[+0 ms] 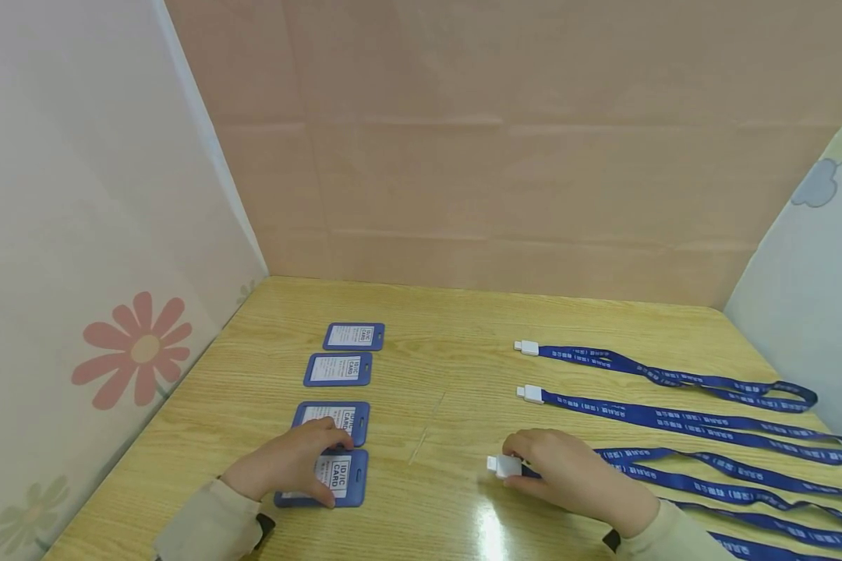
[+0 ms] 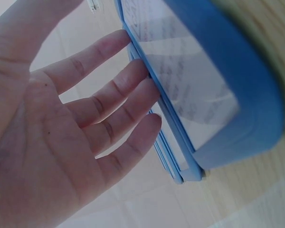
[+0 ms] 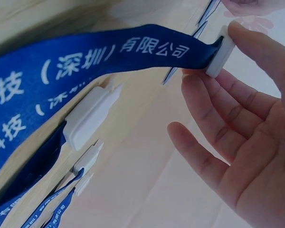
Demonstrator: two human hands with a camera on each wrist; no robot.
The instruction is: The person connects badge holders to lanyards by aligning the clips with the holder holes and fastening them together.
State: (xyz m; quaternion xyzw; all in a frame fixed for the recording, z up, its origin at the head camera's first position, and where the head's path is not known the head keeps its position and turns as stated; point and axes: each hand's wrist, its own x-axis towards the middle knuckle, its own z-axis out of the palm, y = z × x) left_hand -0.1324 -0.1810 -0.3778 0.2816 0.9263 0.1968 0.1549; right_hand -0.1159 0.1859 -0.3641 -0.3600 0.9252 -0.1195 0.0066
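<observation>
Across the nearest blue ID card holder (image 1: 351, 491) lies my left hand (image 1: 296, 460), its thumb at the near edge and its fingertips at the far edge. In the left wrist view those fingertips meet the holder's rim; the thumb tip is out of frame. A second blue card holder (image 1: 360, 425) lies just beyond, partly covered by the fingers. On the right, my right hand (image 1: 568, 471) pinches the white plastic clip (image 1: 507, 466) of a blue lanyard (image 1: 716, 489) between thumb and fingers. Its printed strap (image 3: 147, 47) trails away to the right.
Further back on the wooden table lie two more card holders (image 1: 338, 369), in a column with the near ones. Other blue lanyards (image 1: 603, 409) stretch along the right side, white clips pointing left. Fabric walls (image 1: 498, 156) enclose the table's back and sides.
</observation>
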